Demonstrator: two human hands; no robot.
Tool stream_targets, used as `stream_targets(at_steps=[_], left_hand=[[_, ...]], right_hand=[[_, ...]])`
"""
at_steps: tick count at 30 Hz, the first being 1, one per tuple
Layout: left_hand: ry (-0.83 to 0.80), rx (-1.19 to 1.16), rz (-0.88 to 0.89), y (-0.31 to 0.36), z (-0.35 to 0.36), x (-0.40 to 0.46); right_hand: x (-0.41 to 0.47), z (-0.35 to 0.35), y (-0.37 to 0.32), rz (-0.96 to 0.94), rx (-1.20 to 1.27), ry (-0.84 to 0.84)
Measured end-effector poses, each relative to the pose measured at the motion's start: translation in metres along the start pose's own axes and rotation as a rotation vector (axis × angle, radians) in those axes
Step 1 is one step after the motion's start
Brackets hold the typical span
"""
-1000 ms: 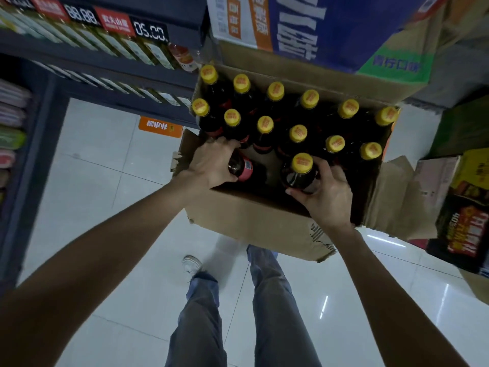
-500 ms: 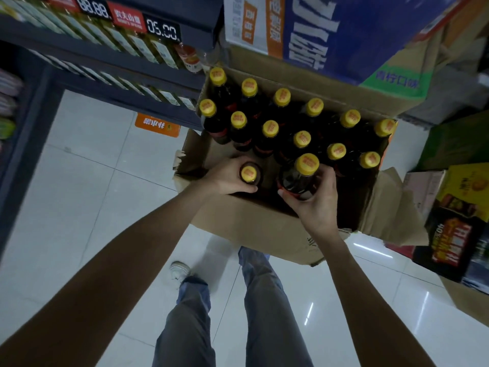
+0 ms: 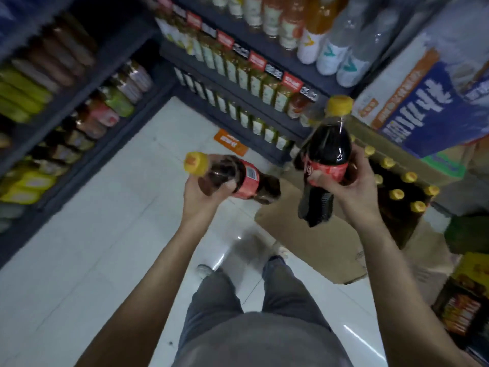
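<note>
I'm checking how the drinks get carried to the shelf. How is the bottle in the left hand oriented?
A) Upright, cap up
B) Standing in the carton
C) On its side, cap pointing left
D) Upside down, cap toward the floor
C: the left hand grips the bottle lying roughly sideways, its yellow cap pointing left, while the right hand holds the second bottle upright.

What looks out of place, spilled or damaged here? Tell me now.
Nothing is spilled. An orange sign lies on the floor by the lowest shelf, possibly fallen. The cardboard box looks ragged at its lower corner. The left bottle is held sideways, the right bottle near upright, both capped.
</note>
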State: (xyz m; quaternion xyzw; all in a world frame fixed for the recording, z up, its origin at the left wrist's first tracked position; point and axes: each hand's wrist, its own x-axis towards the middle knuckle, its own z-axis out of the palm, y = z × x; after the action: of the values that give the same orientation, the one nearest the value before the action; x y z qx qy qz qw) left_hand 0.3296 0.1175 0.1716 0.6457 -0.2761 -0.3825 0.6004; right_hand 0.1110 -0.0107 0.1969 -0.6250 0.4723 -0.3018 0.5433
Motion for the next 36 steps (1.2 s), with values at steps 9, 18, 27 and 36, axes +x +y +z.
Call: stream_targets(at_steps=[9,18,27,36], left_hand=[[0.53,-0.209,0.039,0.042,-0.261,-0.088],[0.83,-0.029,0.171,0.083,-0.496,-0.177],[1.266,0.199,0.325,0.131,-0.722,-0.187],[1.385,0.284,0.521,0.208,-0.959,-0.135]], right_hand=[[-0.046,0.283,-0.076,0.001,0.012,-0.328],[-0.112,0.559,-0.175,-0.072,0.046,-0.875],[-0.154,0.821,-0.278,-0.348,0.144,-1.196],[-0.168,1.051,-0.393,-0.68,0.236,-1.044]])
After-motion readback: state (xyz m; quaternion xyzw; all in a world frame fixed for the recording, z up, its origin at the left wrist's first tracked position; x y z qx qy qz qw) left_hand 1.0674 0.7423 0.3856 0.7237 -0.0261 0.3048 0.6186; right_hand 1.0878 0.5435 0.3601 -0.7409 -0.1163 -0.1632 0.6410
